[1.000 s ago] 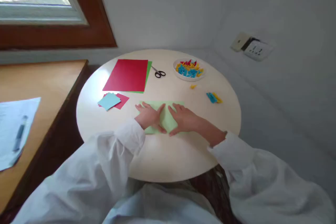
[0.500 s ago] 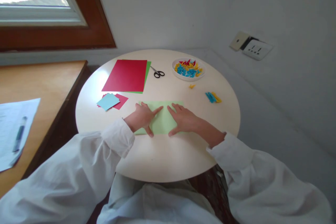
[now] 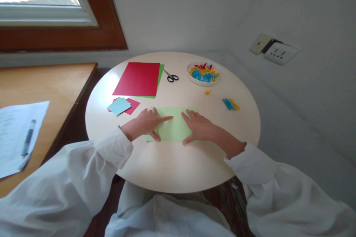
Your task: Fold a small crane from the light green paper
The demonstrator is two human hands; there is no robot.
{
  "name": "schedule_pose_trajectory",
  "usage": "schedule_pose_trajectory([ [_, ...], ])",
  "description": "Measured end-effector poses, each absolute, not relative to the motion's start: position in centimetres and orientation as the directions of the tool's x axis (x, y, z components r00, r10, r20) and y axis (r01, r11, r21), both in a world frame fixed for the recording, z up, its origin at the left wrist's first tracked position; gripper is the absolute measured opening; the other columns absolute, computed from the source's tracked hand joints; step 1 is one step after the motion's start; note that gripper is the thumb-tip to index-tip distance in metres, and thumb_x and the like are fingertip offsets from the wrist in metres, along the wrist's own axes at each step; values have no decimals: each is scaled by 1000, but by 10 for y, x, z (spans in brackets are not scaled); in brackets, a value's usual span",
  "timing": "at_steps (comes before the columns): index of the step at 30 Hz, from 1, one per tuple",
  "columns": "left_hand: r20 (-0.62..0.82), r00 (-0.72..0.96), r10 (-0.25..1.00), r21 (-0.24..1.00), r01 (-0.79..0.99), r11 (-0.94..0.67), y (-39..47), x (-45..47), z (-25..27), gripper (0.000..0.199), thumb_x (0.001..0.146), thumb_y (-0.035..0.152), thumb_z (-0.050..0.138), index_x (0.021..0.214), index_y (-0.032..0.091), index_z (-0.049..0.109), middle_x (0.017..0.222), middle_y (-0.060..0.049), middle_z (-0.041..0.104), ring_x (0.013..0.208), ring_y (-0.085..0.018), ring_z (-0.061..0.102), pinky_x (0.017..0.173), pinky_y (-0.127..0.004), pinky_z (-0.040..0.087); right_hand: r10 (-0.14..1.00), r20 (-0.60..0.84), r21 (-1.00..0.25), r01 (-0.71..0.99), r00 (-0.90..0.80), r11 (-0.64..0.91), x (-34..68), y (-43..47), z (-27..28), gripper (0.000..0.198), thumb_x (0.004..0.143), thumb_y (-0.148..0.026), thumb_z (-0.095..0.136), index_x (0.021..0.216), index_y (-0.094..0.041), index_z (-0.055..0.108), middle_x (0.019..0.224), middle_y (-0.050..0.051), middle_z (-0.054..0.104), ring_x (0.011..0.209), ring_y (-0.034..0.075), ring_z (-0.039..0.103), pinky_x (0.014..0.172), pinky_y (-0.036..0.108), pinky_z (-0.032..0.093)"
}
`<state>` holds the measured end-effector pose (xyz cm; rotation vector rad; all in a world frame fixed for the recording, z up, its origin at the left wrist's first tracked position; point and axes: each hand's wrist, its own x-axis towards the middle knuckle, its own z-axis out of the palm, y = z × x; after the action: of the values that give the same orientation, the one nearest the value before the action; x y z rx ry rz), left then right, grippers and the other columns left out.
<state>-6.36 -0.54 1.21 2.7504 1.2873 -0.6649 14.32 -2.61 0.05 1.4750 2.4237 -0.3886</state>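
A pale green sheet of paper (image 3: pixel 174 127) lies flat on the round white table (image 3: pixel 167 166) in front of me. At its left end rests my left hand (image 3: pixel 147 121), fingers apart, with the index finger stretched across the paper. My right hand (image 3: pixel 200 125) lies spread over the right part of the same sheet. Both hands press down on the paper and neither grips anything. The sheet's right end is partly hidden by my right hand.
Red sheets (image 3: pixel 137 78) cover green paper (image 3: pixel 160 77) at the back left, beside scissors (image 3: pixel 171 76). Small paper squares (image 3: pixel 119 106) lie nearer. A white dish (image 3: pixel 204 81) holds several folded paper pieces; a yellow one (image 3: pixel 208 92) and folded strips (image 3: pixel 228 104) lie closer.
My left hand has slid left along the green sheet, with its index finger still stretched out. The right hand stays on its part. The whole view has shifted slightly.
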Motion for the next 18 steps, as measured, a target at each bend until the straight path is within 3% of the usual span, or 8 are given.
schedule_pose_trajectory([
  [8,-448,584,677,-217,664,-716,-5,-63,16,108,58,62,71,145,32,15,109,-19,57,99,-34,55,80,-37,38,809,-428,-75,908,-403,413,141,-27,6,115,60,-52,73,144,-1,15,149,27,15,138,38,18,109,45,26],
  [13,-464,588,662,-252,629,-735,-5,-64,17,113,54,60,75,145,30,14,111,-20,56,96,-33,55,77,-34,37,815,-387,-80,897,-431,436,143,-26,3,115,57,-55,73,144,-5,18,149,27,18,137,39,21,107,47,28],
  [18,-470,610,638,-220,619,-754,-2,-67,16,119,49,60,77,146,30,15,111,-20,55,94,-33,56,79,-34,39,820,-370,-125,898,-437,422,146,-24,-4,117,55,-56,74,144,-2,19,149,28,17,136,41,20,107,47,27],
])
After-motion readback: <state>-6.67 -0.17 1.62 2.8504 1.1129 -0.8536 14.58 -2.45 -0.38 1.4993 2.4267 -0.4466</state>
